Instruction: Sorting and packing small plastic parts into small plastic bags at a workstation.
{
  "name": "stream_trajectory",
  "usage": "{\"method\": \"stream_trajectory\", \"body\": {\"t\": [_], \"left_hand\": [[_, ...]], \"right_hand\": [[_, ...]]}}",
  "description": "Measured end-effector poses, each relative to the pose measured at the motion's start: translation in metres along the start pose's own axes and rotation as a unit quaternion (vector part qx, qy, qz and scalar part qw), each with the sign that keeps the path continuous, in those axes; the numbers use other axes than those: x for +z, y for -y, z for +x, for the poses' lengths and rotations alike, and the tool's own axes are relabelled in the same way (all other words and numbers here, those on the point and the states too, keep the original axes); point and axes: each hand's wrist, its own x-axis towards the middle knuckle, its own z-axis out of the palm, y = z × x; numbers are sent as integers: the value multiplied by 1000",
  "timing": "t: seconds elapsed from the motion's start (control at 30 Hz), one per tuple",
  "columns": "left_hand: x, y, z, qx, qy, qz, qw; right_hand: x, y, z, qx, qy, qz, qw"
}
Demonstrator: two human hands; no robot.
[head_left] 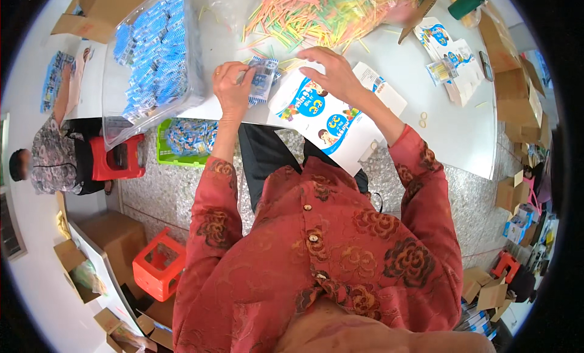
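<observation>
My left hand point(231, 88) pinches the edge of a small clear packet with blue printed ends point(261, 85) near the table's front edge. Beside it, my right hand point(337, 76) has its fingers curved and apart, with nothing seen between them. That hand hovers over flat white printed cardboard sheets point(316, 118), which show blue ovals and cartoon pictures and overhang the table edge. Just beyond both hands spreads a heap of thin pink, yellow and green sticks point(292, 18), some in a clear bag. Whether any sticks lie inside the packet is too small to tell.
A clear plastic bin point(198, 91) full of blue packets stands at left. More printed cartons point(465, 73) lie at right, by a phone point(485, 66) and a green cylinder point(467, 3). Below are a green crate point(182, 161) and red stools point(159, 262). Another person point(55, 155) sits far left.
</observation>
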Motion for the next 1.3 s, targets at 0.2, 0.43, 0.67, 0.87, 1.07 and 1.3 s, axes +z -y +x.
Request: {"method": "stream_trajectory", "body": {"t": [0.2, 0.43, 0.67, 0.87, 1.07, 1.3], "left_hand": [[-19, -18, 11, -69, 53, -107, 990], [-44, -42, 11, -271, 158, -347, 884], [-49, -56, -1, -258, 190, -266, 909], [-49, -75, -6, -280, 104, -326, 897], [-46, -82, -8, -239, 39, -290, 926], [-46, -92, -8, -198, 28, -269, 942]], "right_hand": [[30, 11, 32, -49, -33, 42, 997], [21, 36, 38, 7, 111, 107, 988], [10, 46, 28, -63, 78, 71, 992], [-5, 67, 16, -58, -34, 106, 992], [-20, 73, 6, -9, -8, 72, 997], [-20, 71, 1, -90, 20, 36, 995]]}}
